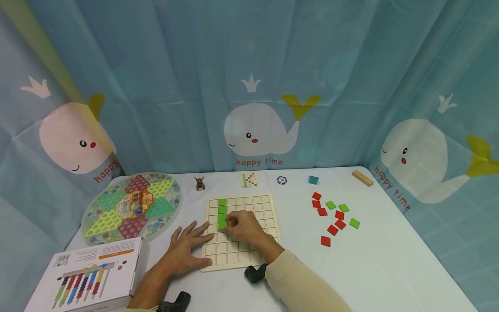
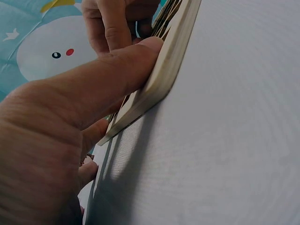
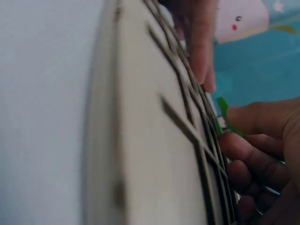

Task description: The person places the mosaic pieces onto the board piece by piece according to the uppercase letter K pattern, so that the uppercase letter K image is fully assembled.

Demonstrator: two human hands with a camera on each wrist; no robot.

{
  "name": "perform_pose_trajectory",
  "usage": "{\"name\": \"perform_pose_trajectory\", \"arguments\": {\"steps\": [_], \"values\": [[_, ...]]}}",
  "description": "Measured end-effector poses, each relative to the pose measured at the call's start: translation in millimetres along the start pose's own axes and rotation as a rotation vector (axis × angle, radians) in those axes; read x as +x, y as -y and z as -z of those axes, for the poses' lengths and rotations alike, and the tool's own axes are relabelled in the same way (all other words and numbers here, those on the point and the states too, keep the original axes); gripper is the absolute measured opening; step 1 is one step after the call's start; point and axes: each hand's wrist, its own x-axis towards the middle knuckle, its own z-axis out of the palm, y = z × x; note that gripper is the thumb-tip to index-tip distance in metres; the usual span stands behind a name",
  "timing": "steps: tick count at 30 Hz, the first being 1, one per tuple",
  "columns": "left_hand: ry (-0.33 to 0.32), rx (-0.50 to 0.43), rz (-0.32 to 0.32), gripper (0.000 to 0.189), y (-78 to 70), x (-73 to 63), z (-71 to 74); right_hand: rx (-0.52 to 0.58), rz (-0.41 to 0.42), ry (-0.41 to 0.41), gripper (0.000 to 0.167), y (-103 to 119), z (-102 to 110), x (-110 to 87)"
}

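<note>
A square wooden grid board (image 1: 228,266) lies on the white table, with several green tiles (image 1: 222,209) lined up in one column near its left side. My left hand (image 1: 183,253) rests at the board's left edge with fingers spread; its thumb presses on the board's corner (image 2: 161,79) in the left wrist view. Over the board, my right hand (image 1: 245,227) pinches a green tile (image 3: 222,107) between thumb and fingers, at the near end of the green column. The fingers partly hide that tile in the head view.
Loose red tiles (image 1: 325,241) and green tiles (image 1: 354,223) lie to the right. Along the back are a brown animal figurine (image 1: 199,183), a pattern card (image 1: 249,180), a round chip (image 1: 282,180), a teal piece (image 1: 313,180) and a wooden block (image 1: 362,178). A round game board (image 1: 111,197) and a box (image 1: 89,277) stand left.
</note>
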Motion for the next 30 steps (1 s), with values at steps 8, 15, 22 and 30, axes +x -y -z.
{"name": "perform_pose_trajectory", "arguments": {"steps": [8,15,22,30], "values": [[-0.01,0.011,-0.002,0.073,-0.2,-1.1,-1.3,-0.11,-0.017,0.012,0.021,3,-9,3.9],[-0.008,0.002,-0.001,0.073,-2.0,-1.1,-0.8,-0.14,-0.02,0.028,0.028,3,-6,-0.4],[0.009,0.021,0.014,0.073,-1.9,-0.7,0.4,-0.054,0.034,0.002,0.035,8,20,-10.5],[0.001,-0.003,0.002,0.073,-3.3,-1.2,1.7,0.019,0.134,-0.098,0.036,14,72,-32.2]]}}
